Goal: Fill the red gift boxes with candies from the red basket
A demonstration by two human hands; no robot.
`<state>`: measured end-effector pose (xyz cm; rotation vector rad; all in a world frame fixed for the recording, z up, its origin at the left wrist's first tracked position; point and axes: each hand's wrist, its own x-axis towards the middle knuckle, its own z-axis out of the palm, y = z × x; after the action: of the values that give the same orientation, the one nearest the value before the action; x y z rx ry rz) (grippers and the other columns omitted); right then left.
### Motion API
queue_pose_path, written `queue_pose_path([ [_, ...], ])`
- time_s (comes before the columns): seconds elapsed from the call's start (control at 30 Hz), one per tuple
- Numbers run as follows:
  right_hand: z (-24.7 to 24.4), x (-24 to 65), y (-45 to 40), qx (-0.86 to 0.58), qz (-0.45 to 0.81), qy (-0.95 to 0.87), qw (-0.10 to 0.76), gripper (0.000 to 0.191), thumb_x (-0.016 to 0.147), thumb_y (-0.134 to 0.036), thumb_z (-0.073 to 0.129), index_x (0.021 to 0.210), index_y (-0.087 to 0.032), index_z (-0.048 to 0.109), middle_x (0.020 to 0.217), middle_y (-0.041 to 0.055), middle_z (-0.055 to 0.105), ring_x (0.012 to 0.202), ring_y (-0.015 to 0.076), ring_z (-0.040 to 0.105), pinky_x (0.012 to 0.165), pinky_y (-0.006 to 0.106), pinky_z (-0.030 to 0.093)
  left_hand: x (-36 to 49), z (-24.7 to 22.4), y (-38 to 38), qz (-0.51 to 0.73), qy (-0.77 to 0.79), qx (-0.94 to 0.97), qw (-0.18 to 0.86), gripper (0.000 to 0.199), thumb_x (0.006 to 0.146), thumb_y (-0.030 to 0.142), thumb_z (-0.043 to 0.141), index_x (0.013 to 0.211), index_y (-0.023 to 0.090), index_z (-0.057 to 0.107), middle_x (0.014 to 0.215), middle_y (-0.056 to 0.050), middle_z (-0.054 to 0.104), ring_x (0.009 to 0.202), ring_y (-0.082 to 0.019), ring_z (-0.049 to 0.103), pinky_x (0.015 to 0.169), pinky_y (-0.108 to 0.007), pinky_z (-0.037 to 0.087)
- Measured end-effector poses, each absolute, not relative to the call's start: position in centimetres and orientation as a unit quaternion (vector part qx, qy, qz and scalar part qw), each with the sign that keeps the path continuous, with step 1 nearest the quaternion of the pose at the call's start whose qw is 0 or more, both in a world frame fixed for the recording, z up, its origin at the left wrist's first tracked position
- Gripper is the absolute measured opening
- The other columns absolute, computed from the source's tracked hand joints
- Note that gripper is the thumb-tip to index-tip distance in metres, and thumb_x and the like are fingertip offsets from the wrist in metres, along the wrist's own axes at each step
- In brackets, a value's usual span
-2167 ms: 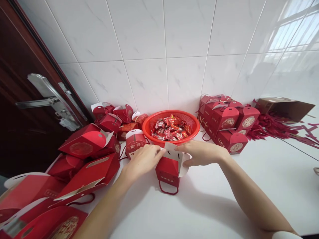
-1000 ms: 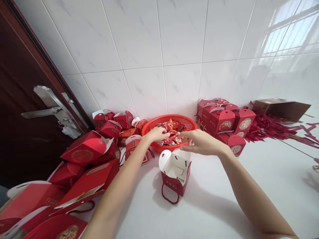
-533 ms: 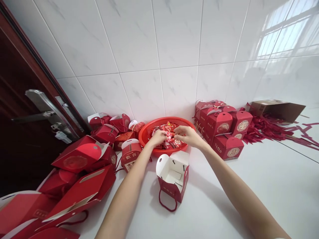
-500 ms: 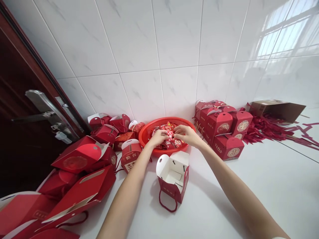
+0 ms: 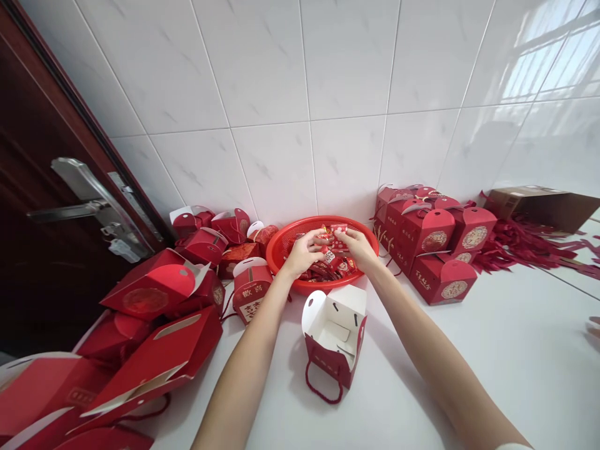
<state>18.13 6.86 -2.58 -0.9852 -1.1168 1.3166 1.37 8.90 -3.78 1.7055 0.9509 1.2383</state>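
A red plastic basket point(image 5: 323, 289) of wrapped candies point(image 5: 323, 272) stands against the wall. My right hand point(image 5: 359, 249) pinches a red packet with white dots point(image 5: 339, 237) above its far side. My left hand point(image 5: 302, 253) is curled over the candies to the left, thumb and fingers bent round a small red wrapped candy point(image 5: 329, 256) at their tips. Part of that grip is hidden. In front of the basket, between my forearms, an open red gift box point(image 5: 332, 350) stands upright with its flaps up, white inside. Its dark red cord handle point(image 5: 323, 395) hangs toward me.
Red gift boxes are piled at left point(image 5: 150, 294) near a dark door point(image 5: 37, 125) with a metal handle. More boxes point(image 5: 422, 237) are stacked at right. Beyond lie red ribbons point(image 5: 529, 247) and a cardboard carton point(image 5: 539, 203). Another person's fingers point(image 5: 594, 326) show at the right edge.
My hands, close together on the dotted packet before, are now farther apart. The packet has gone up and right with my right hand; my left is on another candy. The view has shifted slightly.
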Motion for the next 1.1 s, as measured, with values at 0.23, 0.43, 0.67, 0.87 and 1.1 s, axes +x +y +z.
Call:
queue_pose_path([
  [0.23,-2.0,18.0,6.8,-0.426,0.618,-0.44,0.493,0.008,0.086,-0.02,0.068,0.084,-0.015,0.062,0.073,0.0071,0.072,0.065,0.0212,0.071,0.06,0.036,0.062,1.3,-3.5,9.0,0.607,0.38,0.635,0.291,0.033,0.073,0.023,0.062,0.106,0.017,0.062,0.105,-0.008,0.067,0.105,-0.022,0.065,0.096,-0.037,0.053],
  [0.43,-1.6,18.1,6.5,-0.375,0.659,-0.421,0.498,0.013,0.088,-0.026,0.067,0.082,-0.015,0.064,0.068,0.0041,0.068,0.065,0.0166,0.067,0.062,0.031,0.061,2.3,-3.2,7.9,0.502,0.319,0.73,0.338,0.026,0.067,0.022,0.067,0.092,0.016,0.069,0.081,-0.004,0.068,0.086,-0.021,0.069,0.087,-0.038,0.056],
  [0.67,-2.3,18.5,7.3,-0.379,0.611,-0.354,0.598,0.016,0.07,-0.01,0.074,0.074,-0.019,0.062,0.068,-0.0013,0.067,0.065,0.0139,0.065,0.064,0.026,0.059,1.9,-2.8,7.5,0.435,0.321,0.779,0.318,0.019,0.069,0.014,0.054,0.08,0.017,0.069,0.098,-0.007,0.072,0.096,-0.02,0.067,0.093,-0.035,0.053],
  [0.87,-2.3,18.4,7.3,-0.379,0.587,-0.299,0.65,0.019,0.066,-0.005,0.071,0.069,-0.02,0.059,0.069,-0.0016,0.069,0.066,0.0159,0.069,0.06,0.027,0.06,2.8,-3.3,8.1,0.222,0.354,0.846,0.332,0.025,0.055,0.0,0.064,0.066,0.018,0.075,0.077,-0.003,0.077,0.076,-0.022,0.071,0.075,-0.03,0.056],
  [1.1,-2.2,18.3,7.5,-0.372,0.583,-0.269,0.671,0.017,0.061,-0.006,0.072,0.062,-0.018,0.061,0.059,-0.0025,0.066,0.059,0.0144,0.064,0.058,0.027,0.058,2.4,-3.6,8.7,0.206,0.446,0.835,0.25,0.023,0.08,0.01,0.06,0.089,0.016,0.079,0.085,-0.006,0.08,0.082,-0.023,0.073,0.085,-0.033,0.055],
])
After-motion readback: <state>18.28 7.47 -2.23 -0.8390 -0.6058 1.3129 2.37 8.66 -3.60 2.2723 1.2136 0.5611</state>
